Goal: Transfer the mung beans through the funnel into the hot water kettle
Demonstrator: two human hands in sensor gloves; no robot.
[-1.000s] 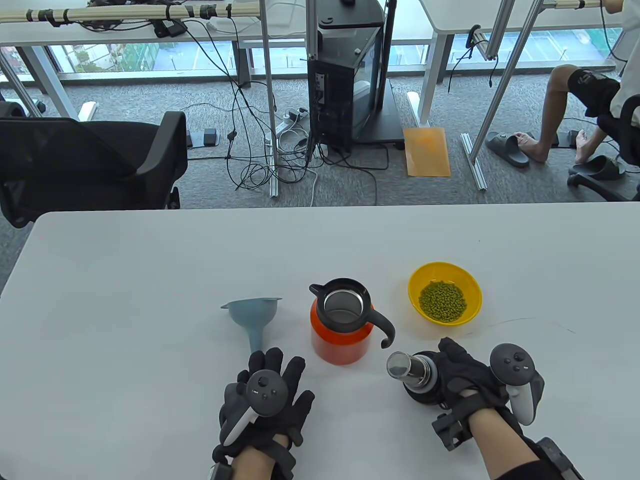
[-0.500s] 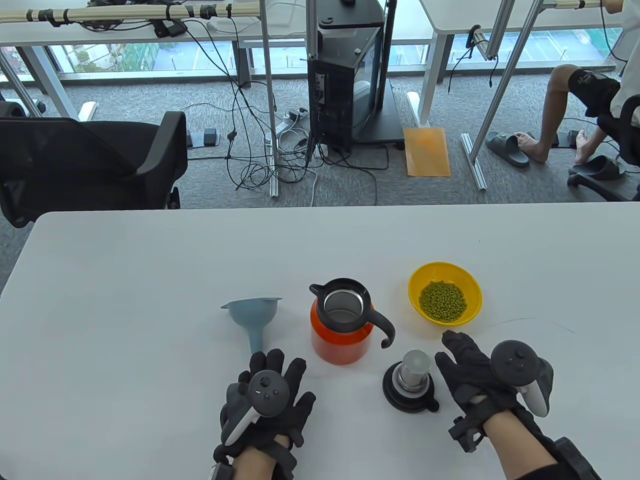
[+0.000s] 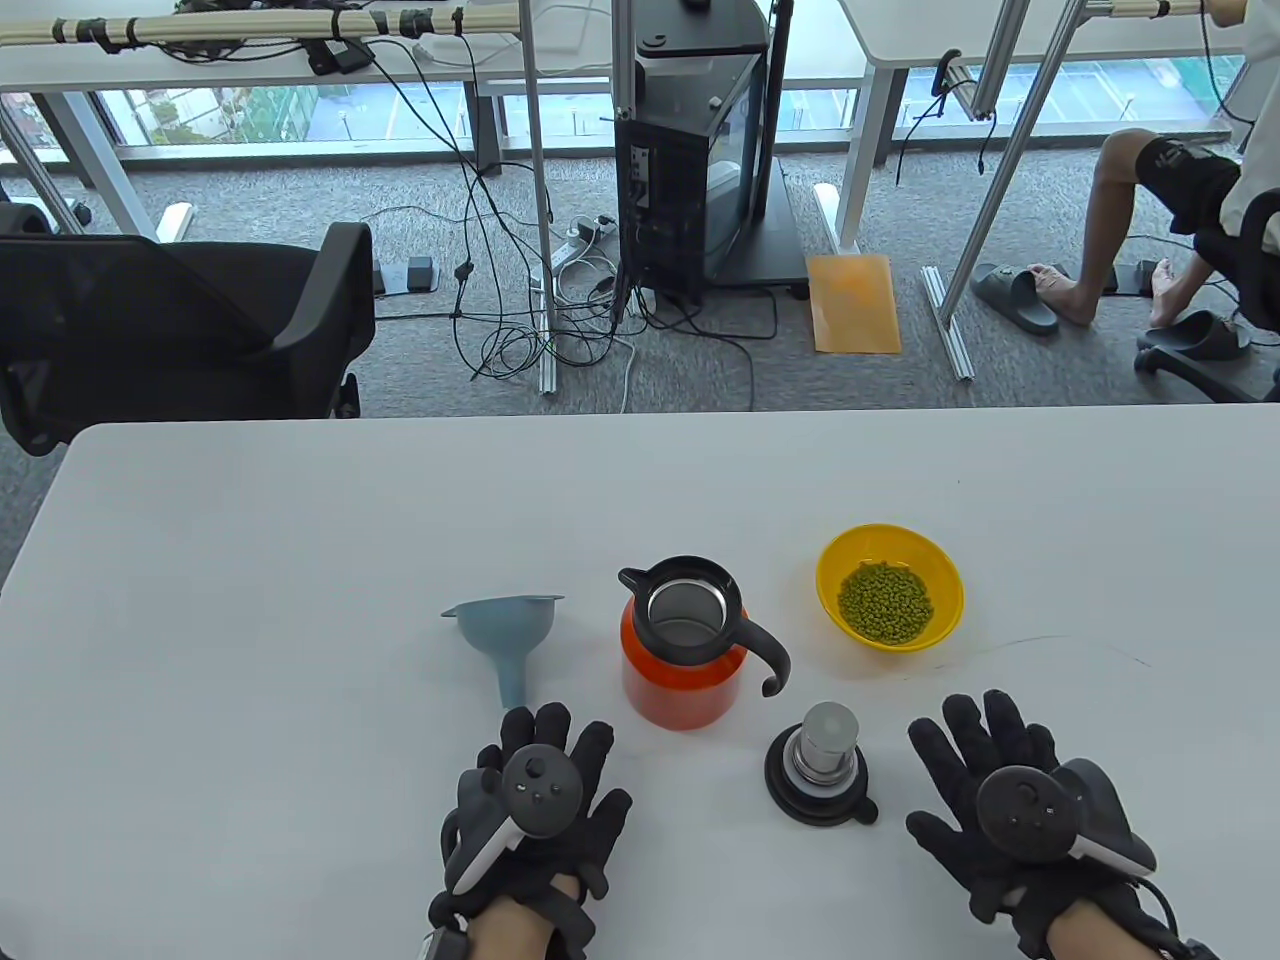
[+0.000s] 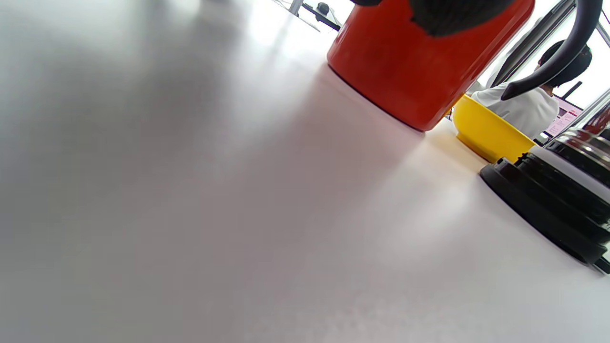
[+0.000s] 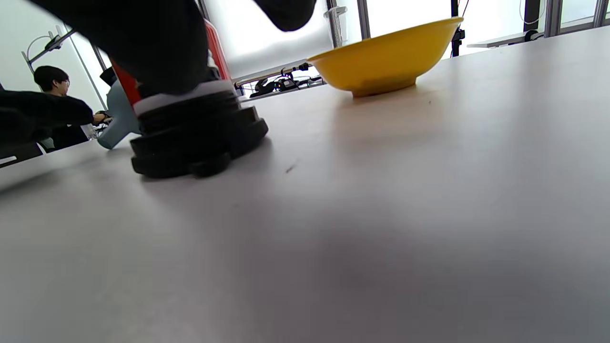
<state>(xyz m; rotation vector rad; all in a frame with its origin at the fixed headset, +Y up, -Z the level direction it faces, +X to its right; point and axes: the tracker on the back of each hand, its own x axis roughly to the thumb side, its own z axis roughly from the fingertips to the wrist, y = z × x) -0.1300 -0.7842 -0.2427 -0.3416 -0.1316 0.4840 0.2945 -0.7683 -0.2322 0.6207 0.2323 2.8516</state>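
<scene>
Table view is showing one orange kettle (image 3: 683,645) standing upright near the middle of the white tabletop (image 3: 300,560), its mouth uncovered and its steel inside showing, black handle curling to the right. One yellow bowl (image 3: 890,600) is sitting to the kettle's right and slightly farther off, holding a heap of mung beans (image 3: 886,601). One grey-blue funnel (image 3: 508,632) is lying on its side to the kettle's left, spout pointing toward the near edge. One black and steel lid (image 3: 822,768) is resting on the tabletop just near and right of the kettle, steel plug upward, apart from both hands.

Two gloved hands are lying flat, fingers spread, holding nothing. The left hand (image 3: 535,815) is sitting near the funnel's spout, fingertips just short of it. The right hand (image 3: 1005,800) is lying right of the lid, with a gap between them.

Bare tabletop is stretching wide to the far side and to the left.
</scene>
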